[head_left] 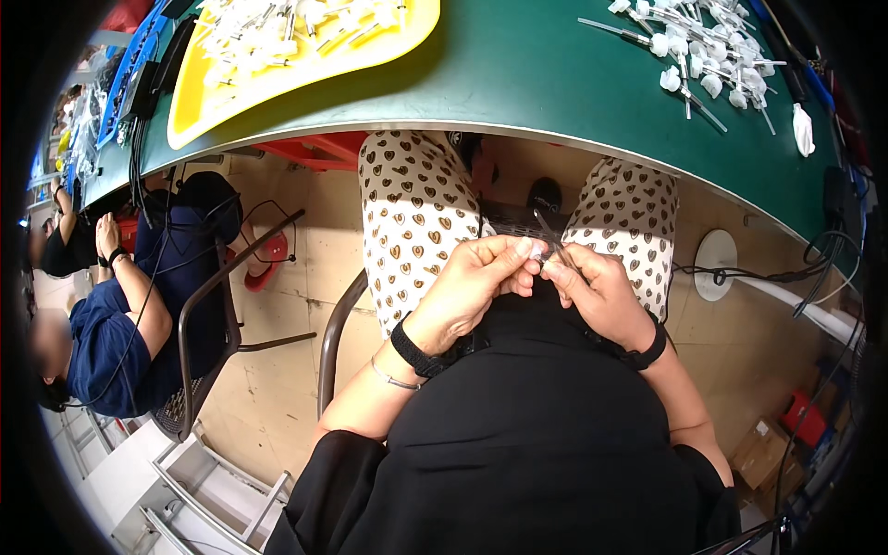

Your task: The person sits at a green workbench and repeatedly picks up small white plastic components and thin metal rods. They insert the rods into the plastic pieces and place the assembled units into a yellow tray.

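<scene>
Over my lap, just below the table edge, both hands meet. My left hand point(472, 282) pinches a small whitish translucent plastic piece point(536, 254) between thumb and fingertips. My right hand point(601, 296) is closed close beside it, its thumb and fingertips near the same piece. A thin dark stick-like tool point(546, 226) slants out past the right fingers, its far end pointing up and left. Its exact kind is too small to tell. The fingers cover most of the plastic piece.
A yellow tray point(190, 106) of white plastic parts with thin tubes sits on the green table point(518, 74) at left. Similar parts point(708, 55) lie piled at right, near a small white object point(803, 130). Cables point(777, 273) hang at right. Another person point(111, 342) sits at left.
</scene>
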`<state>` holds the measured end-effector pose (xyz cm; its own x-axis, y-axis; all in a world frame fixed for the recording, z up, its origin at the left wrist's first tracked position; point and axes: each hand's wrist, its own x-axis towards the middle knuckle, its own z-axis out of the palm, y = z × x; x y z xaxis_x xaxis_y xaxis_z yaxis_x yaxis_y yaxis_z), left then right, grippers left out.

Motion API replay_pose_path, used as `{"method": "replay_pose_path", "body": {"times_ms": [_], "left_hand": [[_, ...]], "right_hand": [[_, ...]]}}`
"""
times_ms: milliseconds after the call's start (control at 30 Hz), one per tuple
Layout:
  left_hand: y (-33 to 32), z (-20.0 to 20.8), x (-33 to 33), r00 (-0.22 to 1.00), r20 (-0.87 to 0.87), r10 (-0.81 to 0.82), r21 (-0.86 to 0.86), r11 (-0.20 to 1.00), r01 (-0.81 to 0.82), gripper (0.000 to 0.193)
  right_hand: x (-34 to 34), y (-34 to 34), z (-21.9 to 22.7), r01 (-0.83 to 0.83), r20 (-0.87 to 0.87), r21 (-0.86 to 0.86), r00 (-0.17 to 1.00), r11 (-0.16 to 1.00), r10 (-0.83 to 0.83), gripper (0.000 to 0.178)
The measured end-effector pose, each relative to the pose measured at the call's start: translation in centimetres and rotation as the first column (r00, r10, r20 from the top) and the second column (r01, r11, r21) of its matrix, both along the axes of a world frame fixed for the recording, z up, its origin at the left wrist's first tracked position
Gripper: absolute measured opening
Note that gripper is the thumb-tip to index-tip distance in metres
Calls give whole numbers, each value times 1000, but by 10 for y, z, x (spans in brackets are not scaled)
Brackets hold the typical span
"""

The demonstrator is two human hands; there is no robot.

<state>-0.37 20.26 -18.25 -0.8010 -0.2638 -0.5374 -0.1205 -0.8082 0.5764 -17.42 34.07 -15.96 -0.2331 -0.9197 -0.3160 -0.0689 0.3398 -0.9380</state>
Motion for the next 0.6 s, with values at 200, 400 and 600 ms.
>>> {"method": "replay_pose_path", "body": {"times_ms": [200,400,600], "left_hand": [[0,-1,-1,1000,-6,4,4,1000,-4,34],[-1,-3,0,1000,-27,3,22,1000,-2,33],[0,-2,0,1000,-21,20,17,1000,-19,30]], "right_hand": [[-3,0,-4,-7,146,30,989,1000,3,27],[-5,-1,-6,-5,322,55,947,998,-13,26],[1,1,-12,17,183,-6,983,1000,-16,23]]}}
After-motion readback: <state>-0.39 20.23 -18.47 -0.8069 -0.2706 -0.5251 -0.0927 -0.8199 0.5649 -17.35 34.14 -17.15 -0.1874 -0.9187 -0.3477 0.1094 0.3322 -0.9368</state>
